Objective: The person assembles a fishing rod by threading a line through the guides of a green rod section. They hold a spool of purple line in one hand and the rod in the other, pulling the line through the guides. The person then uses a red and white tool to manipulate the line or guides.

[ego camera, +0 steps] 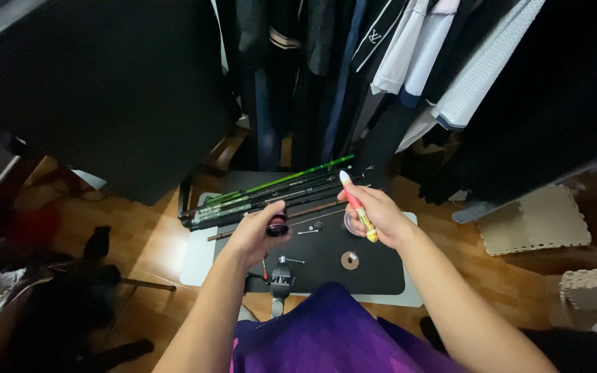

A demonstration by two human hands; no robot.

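Fishing float (358, 206), slim, red and yellow with a white tip: held in the right hand (374, 214), fingers curled around its lower half, white tip pointing away from the person. It hangs just above the far right part of the black mat (374, 273).

Left hand (260, 231) over the mat's left edge, fingers clasped on a small dark round spool (277, 225) with a pinkish rim.

Black mat lies on a small pale table (195, 259), taken here as the landmark.
- Along the mat's far edge: a bundle of fishing rods (271, 193), one bright green, the others dark, lying slantwise.
- Mid-mat, between the hands: a small metal pin (308, 231) and a tiny dark part beside it, too small to tell.
- Below the right hand on the mat: a brown round disc (349, 260).
- Near edge of the mat, close to the person's purple shirt (326, 331): a reel body (281, 282), dark and silver.

Beyond the mat's far edge: hanging clothes (409, 62), dark and white. Right of the mat, on the wood floor: foam tiles (537, 221).
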